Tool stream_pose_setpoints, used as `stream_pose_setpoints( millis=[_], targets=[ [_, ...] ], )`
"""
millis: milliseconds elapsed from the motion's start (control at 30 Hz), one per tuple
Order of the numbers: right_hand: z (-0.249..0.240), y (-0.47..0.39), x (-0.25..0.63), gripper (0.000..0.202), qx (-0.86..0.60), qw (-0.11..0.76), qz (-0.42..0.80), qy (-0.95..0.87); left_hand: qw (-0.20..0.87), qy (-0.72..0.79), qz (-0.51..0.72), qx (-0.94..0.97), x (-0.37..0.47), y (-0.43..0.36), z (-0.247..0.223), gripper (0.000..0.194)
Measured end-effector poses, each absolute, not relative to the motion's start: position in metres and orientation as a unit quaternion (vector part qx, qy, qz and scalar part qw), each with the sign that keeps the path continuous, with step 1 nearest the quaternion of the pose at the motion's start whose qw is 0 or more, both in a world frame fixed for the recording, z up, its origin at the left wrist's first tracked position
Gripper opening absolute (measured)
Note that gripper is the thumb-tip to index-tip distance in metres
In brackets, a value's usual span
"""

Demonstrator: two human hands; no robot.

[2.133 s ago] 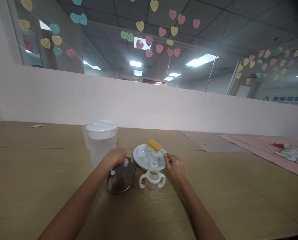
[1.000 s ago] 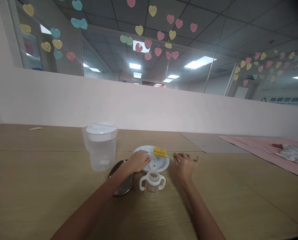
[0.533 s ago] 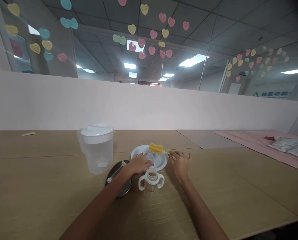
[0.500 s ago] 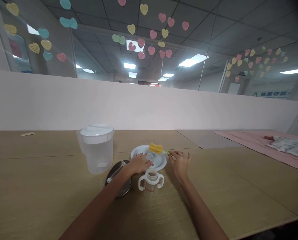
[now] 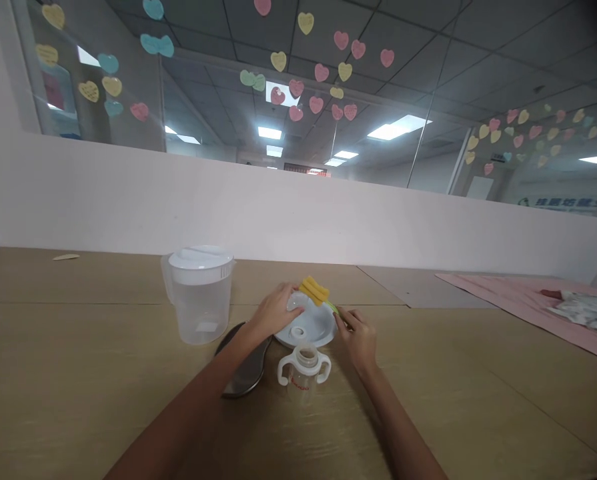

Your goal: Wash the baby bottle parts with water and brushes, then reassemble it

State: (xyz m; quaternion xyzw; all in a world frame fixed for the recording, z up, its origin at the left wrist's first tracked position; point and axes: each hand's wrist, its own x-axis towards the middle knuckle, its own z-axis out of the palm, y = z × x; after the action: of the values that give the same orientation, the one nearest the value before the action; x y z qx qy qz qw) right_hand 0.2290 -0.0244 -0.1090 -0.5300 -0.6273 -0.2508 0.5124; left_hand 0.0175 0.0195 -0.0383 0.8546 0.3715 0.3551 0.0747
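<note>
Our left hand [image 5: 277, 312] with a clear cap [image 5: 295, 303] and our right hand [image 5: 361, 341] with a yellow brush [image 5: 313, 291], at a white plate [image 5: 319, 329].

The left fingers curl around what looks like the cap, over the plate's left side; the right fingers pinch the brush's green stick [image 5: 332, 307], its sponge end just beside the cap, though we cannot tell whether they touch. A white ring [image 5: 298, 332] lies on the plate. Nearer us stands the bottle [image 5: 304, 373], upright, two-handled, uncovered; left of it lies the tray [image 5: 248, 373], and farther back the lidded jug [image 5: 203, 300]. To work well here, we judge, we should hold the cap lightly, steer the soft sponge from the stick, keep both above the plate, and avoid knocking the bottle.
</note>
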Motion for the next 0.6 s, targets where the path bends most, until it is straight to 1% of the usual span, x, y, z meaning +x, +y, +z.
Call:
stream_pose_setpoints(
  millis=[133,200,267,333,433,500,600],
  targets=[
    [-0.111,-0.026,0.224,0.03,-0.5,0.517,-0.267,-0.641,0.161,0.374,0.432,0.805,0.01,0.014,-0.018,0.063],
    [-0.112,-0.028,0.221,0.026,-0.475,0.507,-0.297,-0.655,0.195,0.372,0.467,0.778,0.01,0.009,-0.013,0.065],
    [-0.112,-0.032,0.219,0.023,-0.442,0.5,-0.335,-0.665,0.235,0.356,0.483,0.765,0.014,0.004,-0.013,0.055],
    [-0.112,-0.035,0.217,0.023,-0.412,0.497,-0.375,-0.665,0.297,0.324,0.476,0.762,0.02,-0.001,-0.019,0.047],
    [-0.11,-0.039,0.218,0.026,-0.382,0.494,-0.419,-0.659,0.379,0.286,0.431,0.767,0.025,-0.008,-0.024,0.052],
    [-0.109,-0.04,0.221,0.03,-0.365,0.492,-0.424,-0.667,0.379,0.279,0.387,0.793,0.021,-0.014,-0.019,0.048],
    [-0.106,-0.039,0.222,0.032,-0.351,0.484,-0.403,-0.693,0.321,0.227,0.341,0.854,0.009,-0.026,-0.001,0.035]
  ],
)
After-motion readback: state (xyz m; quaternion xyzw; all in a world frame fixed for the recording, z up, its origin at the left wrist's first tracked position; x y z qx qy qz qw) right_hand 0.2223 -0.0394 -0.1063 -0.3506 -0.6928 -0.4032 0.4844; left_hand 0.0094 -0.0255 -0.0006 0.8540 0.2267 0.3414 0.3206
